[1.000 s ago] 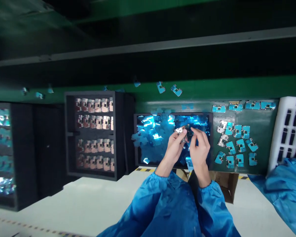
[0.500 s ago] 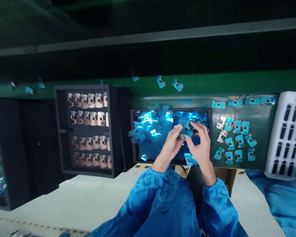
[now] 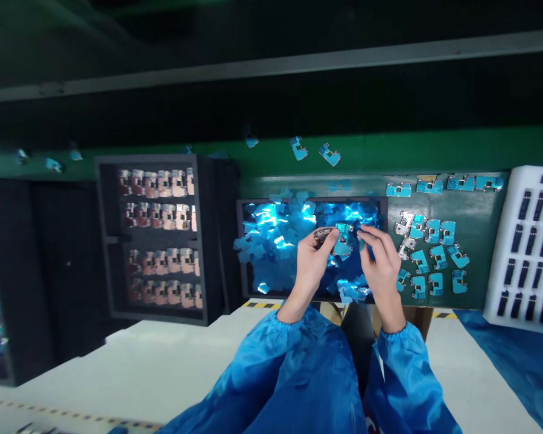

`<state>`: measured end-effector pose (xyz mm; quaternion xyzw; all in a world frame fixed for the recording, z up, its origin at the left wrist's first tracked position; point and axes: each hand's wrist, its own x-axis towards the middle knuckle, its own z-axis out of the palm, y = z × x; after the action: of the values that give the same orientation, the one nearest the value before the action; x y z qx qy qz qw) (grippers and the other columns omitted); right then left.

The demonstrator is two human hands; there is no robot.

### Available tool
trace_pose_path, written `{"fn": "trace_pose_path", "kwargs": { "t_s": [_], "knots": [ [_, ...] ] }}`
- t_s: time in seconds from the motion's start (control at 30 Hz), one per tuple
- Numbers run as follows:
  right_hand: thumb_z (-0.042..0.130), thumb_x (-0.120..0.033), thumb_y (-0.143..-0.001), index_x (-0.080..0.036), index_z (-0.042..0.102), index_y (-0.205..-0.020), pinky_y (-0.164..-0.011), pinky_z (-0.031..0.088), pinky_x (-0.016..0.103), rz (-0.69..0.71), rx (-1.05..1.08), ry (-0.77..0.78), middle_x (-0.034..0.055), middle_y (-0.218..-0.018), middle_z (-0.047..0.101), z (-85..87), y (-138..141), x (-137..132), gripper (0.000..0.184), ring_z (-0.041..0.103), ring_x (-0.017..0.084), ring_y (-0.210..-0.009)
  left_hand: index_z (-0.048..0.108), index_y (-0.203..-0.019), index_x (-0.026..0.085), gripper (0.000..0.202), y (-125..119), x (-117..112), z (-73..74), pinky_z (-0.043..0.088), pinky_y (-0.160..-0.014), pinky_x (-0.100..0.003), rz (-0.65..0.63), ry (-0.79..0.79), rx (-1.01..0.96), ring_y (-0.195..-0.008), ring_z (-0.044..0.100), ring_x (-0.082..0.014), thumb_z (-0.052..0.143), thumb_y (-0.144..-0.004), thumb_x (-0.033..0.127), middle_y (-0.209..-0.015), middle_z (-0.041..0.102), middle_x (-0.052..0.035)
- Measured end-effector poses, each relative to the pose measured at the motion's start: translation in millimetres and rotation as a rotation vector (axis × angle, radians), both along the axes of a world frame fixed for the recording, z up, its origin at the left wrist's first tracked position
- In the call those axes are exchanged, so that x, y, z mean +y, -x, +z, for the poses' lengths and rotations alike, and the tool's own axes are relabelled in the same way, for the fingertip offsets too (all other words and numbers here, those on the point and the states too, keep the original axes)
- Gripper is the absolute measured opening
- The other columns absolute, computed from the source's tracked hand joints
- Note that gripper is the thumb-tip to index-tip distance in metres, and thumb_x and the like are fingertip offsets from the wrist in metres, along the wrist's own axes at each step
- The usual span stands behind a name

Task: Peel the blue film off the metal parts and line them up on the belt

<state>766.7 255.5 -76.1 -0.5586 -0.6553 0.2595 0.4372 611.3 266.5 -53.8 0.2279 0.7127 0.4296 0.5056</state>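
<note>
"Blue-faced, notched metal plate [image 3: 342,241]: secure?"
"Pinched in my left hand [image 3: 313,260], above the black rectangular tray [image 3: 245,283]. Whether my right hand [image 3: 382,265] grips anything, I can't tell. Slack left fingers could drop it among shiny blue film scraps [image 3: 280,224]."

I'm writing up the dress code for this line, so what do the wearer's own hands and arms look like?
Left hand and right hand are bare, with no gloves visible. Both arms have long, loose, glossy blue sleeves, wrinkled, with gathered cuffs that end short of the hands. I see no clear markings on them.
</note>
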Motion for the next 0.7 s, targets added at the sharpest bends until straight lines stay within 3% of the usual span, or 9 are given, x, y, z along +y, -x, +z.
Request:
{"fn": "trace_pose_path", "kwargs": {
  "t_s": [0.13,0.3,0.43,0.6,0.7],
  "knots": [
    [0.060,-0.011,-0.105,-0.027,0.081,-0.122,-0.097,0.071,0.044,-0.103,-0.009,-0.059,0.0091,-0.121,0.082,-2.3,2,0,0.031,0.080,0.024,-0.113,0.084,-0.079,0.020,0.026,-3,1,5.2,0.046,-0.064,-0.029,-0.047,-0.014,0.028,-0.063,0.058,-0.0156,0.092,-0.082,0.045,-0.073,0.075,-0.0023],
    [0.062,-0.014,-0.105,-0.025,0.081,-0.115,-0.094,0.072,0.044,-0.252,0.062,0.002,0.0082,-0.118,0.080,-3.7,9,0,0.024,0.079,0.022,-0.109,0.084,-0.082,0.018,0.024,-6,3,12.2,0.049,-0.066,-0.028,-0.145,-0.019,0.140,-0.062,0.058,-0.0149,0.083,-0.086,0.042,-0.074,0.076,-0.0027],
    [0.061,-0.016,-0.106,-0.024,0.080,-0.111,-0.091,0.071,0.042,-0.282,0.058,0.027,0.0087,-0.118,0.079,-4.8,11,0,0.021,0.078,0.021,-0.110,0.082,-0.076,0.018,0.032,-7,4,14.0,0.047,-0.062,-0.027,-0.191,-0.004,0.157,-0.060,0.056,-0.0143,0.077,-0.089,0.047,-0.068,0.073,-0.0021],
    [0.061,-0.024,-0.108,-0.023,0.075,-0.106,-0.085,0.068,0.040,-0.379,0.093,0.074,0.0090,-0.111,0.081,-4.7,6,4,0.014,0.079,0.023,-0.108,0.079,-0.075,0.019,0.035,-4,4,8.5,0.044,-0.061,-0.028,-0.118,0.036,0.201,-0.060,0.050,-0.0149,0.080,-0.084,0.052,-0.059,0.059,0.0022],
    [0.060,-0.027,-0.109,-0.022,0.073,-0.113,-0.083,0.066,0.038,-0.411,0.121,0.140,0.0095,-0.115,0.081,-4.1,-1,5,0.014,0.079,0.022,-0.106,0.077,-0.073,0.019,0.034,1,3,4.8,0.042,-0.061,-0.029,-0.074,0.057,0.234,-0.061,0.048,-0.0152,0.081,-0.082,0.052,-0.059,0.056,0.0025]
  ]
}}
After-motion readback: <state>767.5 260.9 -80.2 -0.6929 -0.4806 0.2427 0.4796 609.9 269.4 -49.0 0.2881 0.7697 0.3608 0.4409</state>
